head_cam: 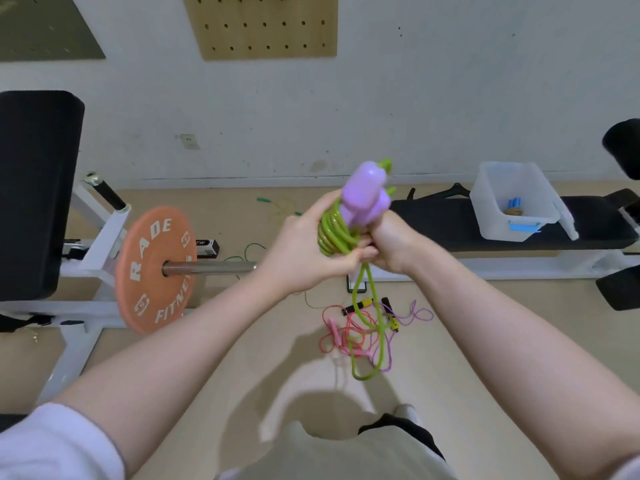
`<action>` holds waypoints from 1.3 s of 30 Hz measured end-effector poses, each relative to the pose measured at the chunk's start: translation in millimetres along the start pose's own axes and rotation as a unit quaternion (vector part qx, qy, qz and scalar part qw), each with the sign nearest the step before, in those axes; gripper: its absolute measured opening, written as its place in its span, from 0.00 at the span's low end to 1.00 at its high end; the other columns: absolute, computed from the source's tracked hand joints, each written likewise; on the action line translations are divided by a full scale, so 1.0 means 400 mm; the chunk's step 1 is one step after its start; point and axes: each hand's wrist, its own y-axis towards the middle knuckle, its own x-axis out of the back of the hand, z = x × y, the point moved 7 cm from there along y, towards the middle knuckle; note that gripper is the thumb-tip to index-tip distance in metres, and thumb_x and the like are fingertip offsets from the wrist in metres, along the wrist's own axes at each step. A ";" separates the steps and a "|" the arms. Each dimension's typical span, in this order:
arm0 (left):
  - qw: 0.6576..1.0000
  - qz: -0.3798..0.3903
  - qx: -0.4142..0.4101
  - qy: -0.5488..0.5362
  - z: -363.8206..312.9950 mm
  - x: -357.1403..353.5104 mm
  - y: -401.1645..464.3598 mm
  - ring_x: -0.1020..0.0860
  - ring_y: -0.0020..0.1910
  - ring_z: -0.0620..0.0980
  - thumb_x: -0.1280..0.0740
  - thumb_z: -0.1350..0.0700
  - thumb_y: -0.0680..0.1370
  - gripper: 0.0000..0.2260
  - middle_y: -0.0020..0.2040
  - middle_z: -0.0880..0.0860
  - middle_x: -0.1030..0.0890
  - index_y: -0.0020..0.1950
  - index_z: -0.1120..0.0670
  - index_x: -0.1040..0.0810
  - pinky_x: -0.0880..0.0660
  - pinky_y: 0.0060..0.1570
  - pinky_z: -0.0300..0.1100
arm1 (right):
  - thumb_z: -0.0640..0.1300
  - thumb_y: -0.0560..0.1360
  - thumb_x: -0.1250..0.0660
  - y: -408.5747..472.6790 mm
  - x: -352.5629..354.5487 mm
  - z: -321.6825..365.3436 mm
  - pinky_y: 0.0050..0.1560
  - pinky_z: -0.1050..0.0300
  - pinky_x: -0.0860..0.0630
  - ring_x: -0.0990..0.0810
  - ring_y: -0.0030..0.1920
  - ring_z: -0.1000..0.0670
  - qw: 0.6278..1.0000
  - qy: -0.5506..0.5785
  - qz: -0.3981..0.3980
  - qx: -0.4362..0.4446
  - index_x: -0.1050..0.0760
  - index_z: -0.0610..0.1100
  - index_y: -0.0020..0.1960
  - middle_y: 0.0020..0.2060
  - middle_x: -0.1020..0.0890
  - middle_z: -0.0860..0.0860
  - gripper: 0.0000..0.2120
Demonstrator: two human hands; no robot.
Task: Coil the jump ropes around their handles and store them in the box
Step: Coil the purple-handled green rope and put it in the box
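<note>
Two purple handles (365,194) of a green jump rope stand side by side, pointing up, gripped from below by my right hand (393,242). Several turns of the green rope (332,233) are wound round the handles' lower part, and my left hand (304,249) grips these coils. A loose loop of the green rope (370,334) hangs down from my hands. On the floor below lie a pink rope (341,336), a thin purple rope (412,315) and black-and-yellow handles (360,304), tangled together. The clear plastic box (498,220) sits on a black bench at the right, holding a small blue and brown item.
An orange weight plate (154,270) on a steel bar (211,267) stands at the left beside a white rack and a black pad (33,192). The black bench (446,220) runs along the right. Another thin green rope (277,206) lies by the wall.
</note>
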 end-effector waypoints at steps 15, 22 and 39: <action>0.764 0.348 0.033 0.542 0.147 -0.228 0.002 0.21 0.51 0.59 0.33 0.45 0.73 0.28 0.53 0.56 0.20 0.67 0.54 0.40 0.31 0.38 0.44 | 0.47 0.74 0.32 -0.080 0.147 0.171 0.31 0.66 0.36 0.29 0.27 0.58 0.799 -0.563 0.092 0.191 0.22 0.41 0.36 0.23 0.25 0.57 0.11; 0.983 0.082 0.137 0.094 -0.035 -0.227 0.124 0.23 0.47 0.54 0.23 0.46 0.64 0.41 0.50 0.50 0.21 0.71 0.47 0.41 0.31 0.44 0.39 | 0.45 0.70 0.43 -0.028 0.330 0.003 0.31 0.64 0.36 0.34 0.27 0.58 0.927 -0.356 0.014 0.118 0.31 0.41 0.30 0.25 0.29 0.55 0.12; 0.777 0.349 0.066 0.519 0.071 -0.450 0.160 0.21 0.50 0.59 0.33 0.44 0.73 0.24 0.53 0.57 0.21 0.61 0.56 0.36 0.30 0.38 0.44 | 0.54 0.76 0.38 -0.103 0.335 0.174 0.31 0.59 0.37 0.31 0.38 0.52 0.554 -0.785 0.225 0.164 0.22 0.45 0.50 0.37 0.23 0.49 0.13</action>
